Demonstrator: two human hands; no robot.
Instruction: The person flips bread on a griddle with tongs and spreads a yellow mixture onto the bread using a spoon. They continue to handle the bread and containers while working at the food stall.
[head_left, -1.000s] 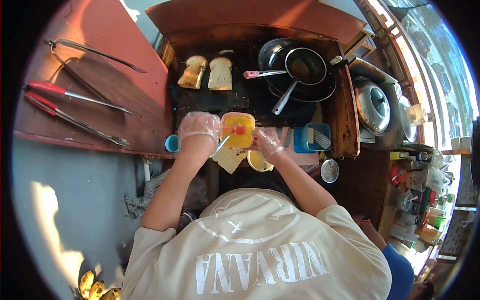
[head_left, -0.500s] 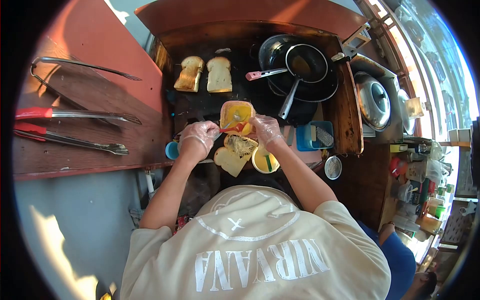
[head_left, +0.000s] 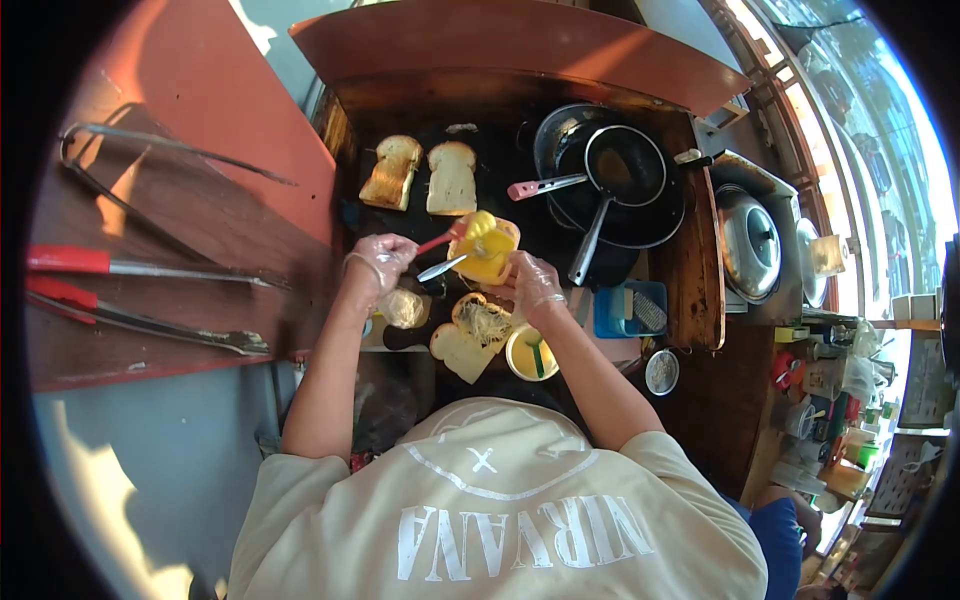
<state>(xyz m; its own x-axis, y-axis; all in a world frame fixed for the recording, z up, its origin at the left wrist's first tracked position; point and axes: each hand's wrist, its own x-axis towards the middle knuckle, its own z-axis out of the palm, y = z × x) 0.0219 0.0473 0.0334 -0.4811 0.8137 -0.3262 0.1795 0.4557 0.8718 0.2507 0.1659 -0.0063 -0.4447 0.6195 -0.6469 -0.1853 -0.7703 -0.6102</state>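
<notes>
The right hand's grip (head_left: 535, 282) is closed on the rim of a yellow tub (head_left: 488, 262), held tilted over the near edge of the dark griddle (head_left: 410, 220). The left hand (head_left: 383, 262) pinches a red-handled spatula (head_left: 440, 242), its tip in the tub. Beyond lie a toasted slice (head_left: 392, 172), a white slice (head_left: 452, 178) and stacked pans (head_left: 620, 170).

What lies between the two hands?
Head view: a yellow tub in the right hand, and a red-handled tool and metal blade reaching from the left hand.
</notes>
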